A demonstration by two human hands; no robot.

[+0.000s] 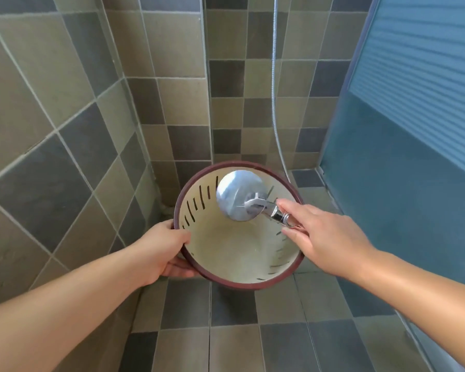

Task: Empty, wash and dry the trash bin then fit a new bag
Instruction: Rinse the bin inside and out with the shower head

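A round trash bin (226, 253) with a cream slotted inside and a dark red rim is held over the tiled floor, its mouth tilted toward me. No bag or rubbish shows inside it. My left hand (161, 251) grips the rim at its left side, thumb inside. My right hand (320, 237) holds the chrome handle of a shower head (239, 196), whose round face points down into the bin. I cannot tell whether water is flowing.
The shower hose (274, 103) hangs down the tiled back wall behind the bin. Grey and beige tiled walls meet in a corner at the left. A frosted blue glass door (414, 157) stands at the right. Tiled floor lies below.
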